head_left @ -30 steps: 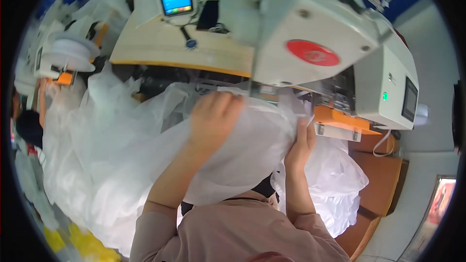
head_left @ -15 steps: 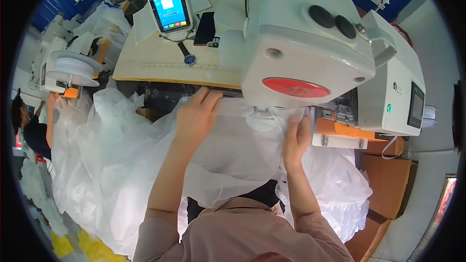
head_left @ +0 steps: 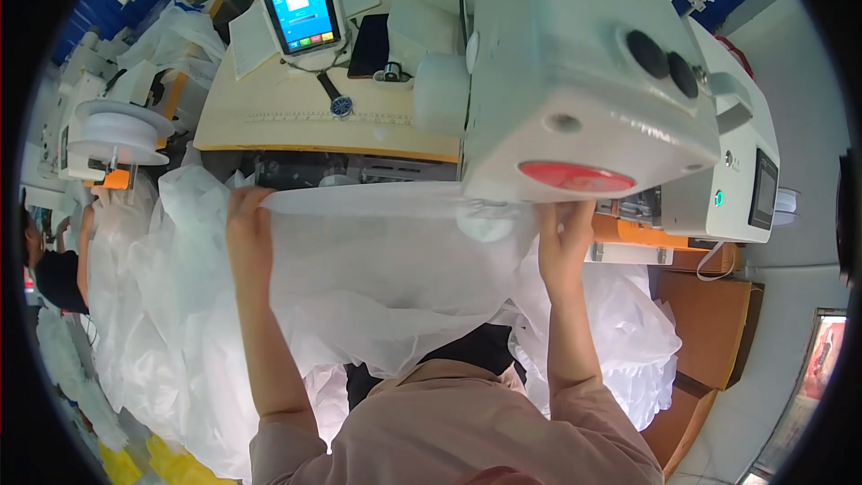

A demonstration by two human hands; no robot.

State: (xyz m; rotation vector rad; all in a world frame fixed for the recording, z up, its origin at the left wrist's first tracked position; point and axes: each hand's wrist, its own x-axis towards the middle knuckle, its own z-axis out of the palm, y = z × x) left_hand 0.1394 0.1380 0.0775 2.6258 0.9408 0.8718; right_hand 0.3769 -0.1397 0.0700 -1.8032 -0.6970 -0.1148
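– See what nearest?
– White sheer fabric (head_left: 377, 256) before the waist, running up to the machine head (head_left: 575, 63). Pinched at its top edge by the left hand (head_left: 249, 223); cannot tell for the right hand (head_left: 566, 238), partly hidden.
– Any labels?
– Red oval badge (head_left: 577, 177); farther, blue screen (head_left: 301, 4) with small lettering.

From where I stand, the pale table (head_left: 269, 94) carries a lit screen unit (head_left: 296, 4) at its far left, a white sheet (head_left: 251, 40) beside it; rightward, a dark flat slab (head_left: 368, 45); nearer, a wristwatch (head_left: 340, 106).
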